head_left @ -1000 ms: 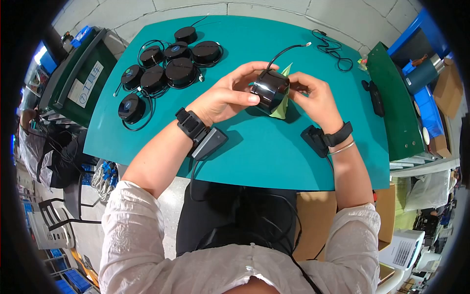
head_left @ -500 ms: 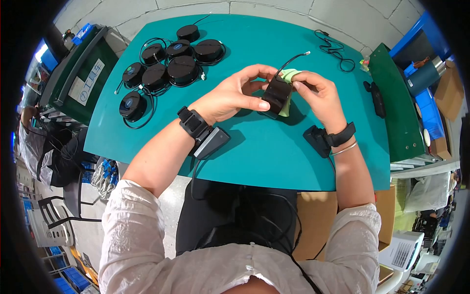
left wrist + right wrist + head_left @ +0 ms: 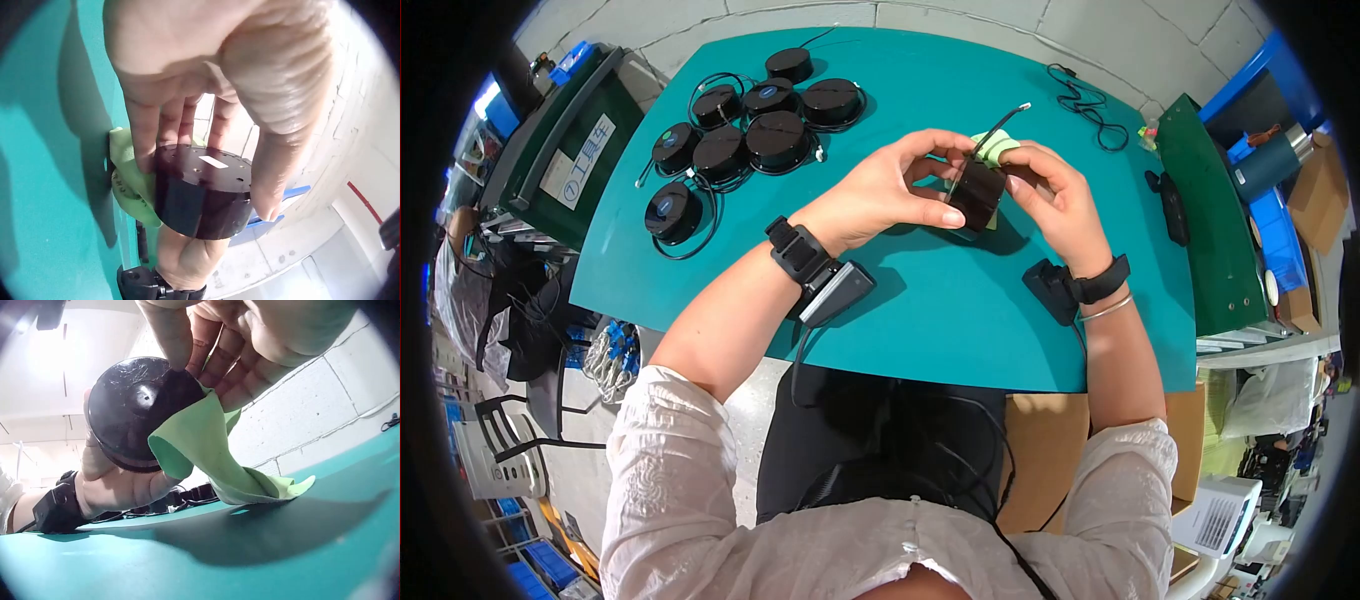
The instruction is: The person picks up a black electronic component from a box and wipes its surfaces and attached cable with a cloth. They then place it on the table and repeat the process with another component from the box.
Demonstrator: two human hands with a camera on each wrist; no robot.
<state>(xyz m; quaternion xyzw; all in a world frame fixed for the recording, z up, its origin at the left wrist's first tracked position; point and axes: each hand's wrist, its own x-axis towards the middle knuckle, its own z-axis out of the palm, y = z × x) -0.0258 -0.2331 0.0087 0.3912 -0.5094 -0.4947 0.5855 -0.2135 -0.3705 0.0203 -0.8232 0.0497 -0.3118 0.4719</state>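
A glossy black round puck (image 3: 977,196) with a short cable is held above the table, gripped at its edge between the thumb and fingers of my left hand (image 3: 890,190). In the left wrist view the puck (image 3: 203,194) shows a flat face with small holes and a white label. My right hand (image 3: 1060,205) pinches a light green cloth (image 3: 997,148) against the puck's right side. The right wrist view shows the cloth (image 3: 203,440) hanging from the fingers over the puck's edge, its lower end at the table surface.
Several black pucks with coiled cables (image 3: 777,141) stand at the back left of the green table (image 3: 920,340). A black cable (image 3: 1090,108) lies at the back right, a black object (image 3: 1168,208) near the right edge. Green cabinets (image 3: 1215,215) flank the table.
The puck has turned and moved slightly right in my left hand. The cloth has gone from hanging along its right face to being bunched near its top; my right fingers have curled closer.
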